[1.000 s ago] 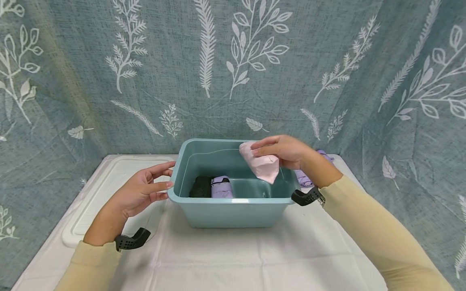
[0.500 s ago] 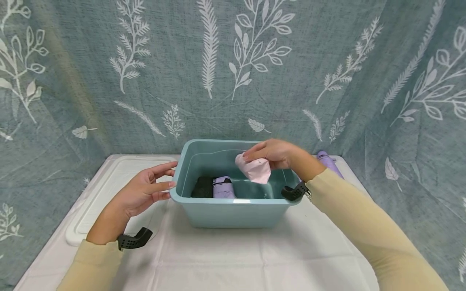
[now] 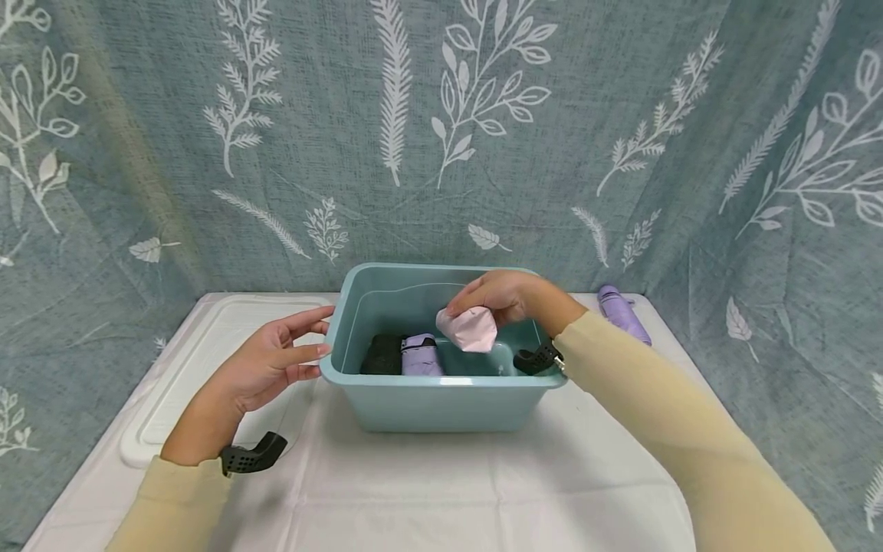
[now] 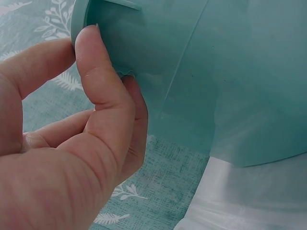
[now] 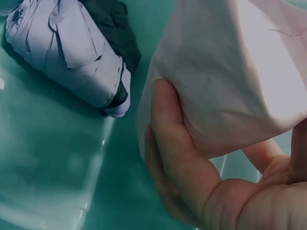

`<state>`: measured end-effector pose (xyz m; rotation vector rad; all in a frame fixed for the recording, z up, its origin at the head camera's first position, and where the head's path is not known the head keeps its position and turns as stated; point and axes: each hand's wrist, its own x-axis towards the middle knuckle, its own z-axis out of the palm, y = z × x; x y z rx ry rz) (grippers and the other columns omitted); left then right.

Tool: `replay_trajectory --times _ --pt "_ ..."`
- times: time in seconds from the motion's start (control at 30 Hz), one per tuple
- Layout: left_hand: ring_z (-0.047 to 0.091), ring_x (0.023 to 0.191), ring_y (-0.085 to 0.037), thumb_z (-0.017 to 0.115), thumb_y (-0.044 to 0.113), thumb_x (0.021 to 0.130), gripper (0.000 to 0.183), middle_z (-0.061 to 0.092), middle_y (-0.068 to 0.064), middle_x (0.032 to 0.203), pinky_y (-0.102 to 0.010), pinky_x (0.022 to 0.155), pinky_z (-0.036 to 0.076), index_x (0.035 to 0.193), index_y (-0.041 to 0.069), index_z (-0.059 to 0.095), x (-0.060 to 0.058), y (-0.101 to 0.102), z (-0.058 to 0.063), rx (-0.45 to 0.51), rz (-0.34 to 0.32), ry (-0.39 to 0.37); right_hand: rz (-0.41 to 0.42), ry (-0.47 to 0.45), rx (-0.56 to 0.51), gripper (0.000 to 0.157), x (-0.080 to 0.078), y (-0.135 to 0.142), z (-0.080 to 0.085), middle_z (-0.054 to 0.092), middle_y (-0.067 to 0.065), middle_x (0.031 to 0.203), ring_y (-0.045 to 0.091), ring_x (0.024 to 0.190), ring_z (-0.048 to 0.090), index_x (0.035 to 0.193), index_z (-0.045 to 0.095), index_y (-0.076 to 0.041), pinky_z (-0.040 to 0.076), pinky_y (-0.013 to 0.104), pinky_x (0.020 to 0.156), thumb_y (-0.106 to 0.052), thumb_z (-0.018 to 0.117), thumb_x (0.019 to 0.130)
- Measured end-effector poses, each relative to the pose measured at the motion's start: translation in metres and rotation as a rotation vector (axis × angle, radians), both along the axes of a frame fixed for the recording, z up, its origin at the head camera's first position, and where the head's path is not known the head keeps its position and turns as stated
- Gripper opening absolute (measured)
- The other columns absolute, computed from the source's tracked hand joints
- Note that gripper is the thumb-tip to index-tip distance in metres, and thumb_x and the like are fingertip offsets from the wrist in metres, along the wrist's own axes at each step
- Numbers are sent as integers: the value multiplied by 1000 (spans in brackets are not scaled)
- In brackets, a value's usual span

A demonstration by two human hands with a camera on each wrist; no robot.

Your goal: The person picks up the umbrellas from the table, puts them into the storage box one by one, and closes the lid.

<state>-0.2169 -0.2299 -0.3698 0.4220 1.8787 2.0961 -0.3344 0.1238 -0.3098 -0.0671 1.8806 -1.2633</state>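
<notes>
My right hand [image 3: 498, 297] grips a pale pink fabric bundle [image 3: 471, 330] over the inside of the blue-green plastic bin [image 3: 441, 402]. Seen from the right wrist, the fingers curl against the bundle [image 5: 230, 76] from below. On the bin floor lie a purple bundle [image 3: 421, 356] with pleated fabric and a dark band, like a folded umbrella, and a black bundle [image 3: 383, 356] beside it. At the bin's left end, my left hand [image 3: 265, 360] touches the rim with its fingertips. In the left wrist view, the thumb rests at the rim's lip [image 4: 79, 19].
A white lid [image 3: 162, 391] lies flat on the table's left side, partly behind the left arm. To the right of the bin lies another purple roll [image 3: 623, 313]. A white cloth [image 3: 414, 491] covers the table, and a patterned curtain [image 3: 441, 153] hangs close behind and on both sides.
My right hand has moved left and down into the bin with the pink bundle. The purple roll at the right has come into fuller view. The left hand stays at the rim.
</notes>
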Motion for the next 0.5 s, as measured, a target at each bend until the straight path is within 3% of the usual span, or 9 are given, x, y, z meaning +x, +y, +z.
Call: replay_trajectory --times 0.5 --pt "71 84 -8 60 -2 100 70 55 -3 121 -24 73 60 161 -1 25 -1 -2 -1 0 -6 2 36 -37 110 38 -7 -17 -17 67 7 103 18 87 64 134 64 0 58 34 75 -12 68 99"
